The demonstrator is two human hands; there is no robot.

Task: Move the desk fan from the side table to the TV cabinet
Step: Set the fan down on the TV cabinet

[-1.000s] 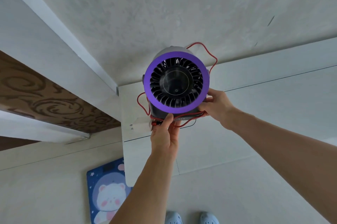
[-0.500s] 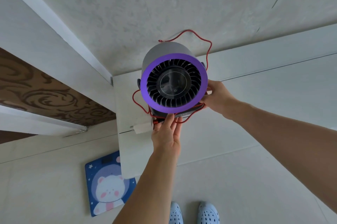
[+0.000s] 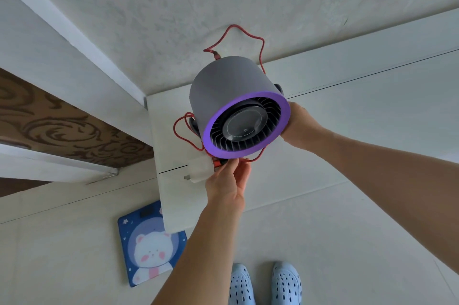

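Note:
The desk fan (image 3: 231,96) is a grey drum with a purple front ring and dark blades, over the left end of the white TV cabinet top (image 3: 372,86); its base is hidden. Its red cable (image 3: 248,36) loops behind and around it, ending in a white plug adapter (image 3: 198,170) by the cabinet's front edge. My right hand (image 3: 299,123) grips the fan's right side. My left hand (image 3: 229,181) is under the fan's front, fingers at the cable and adapter.
A textured white wall rises behind the cabinet. A blue scale (image 3: 149,242) with a bear picture lies on the tiled floor beside the cabinet's corner. My feet in light blue clogs (image 3: 265,284) stand just before it. A brown patterned panel (image 3: 62,125) is at left.
The fan has tilted so its face points down toward me and its grey body shows. The camera view has shifted down. The white adapter has come into sight by my left hand.

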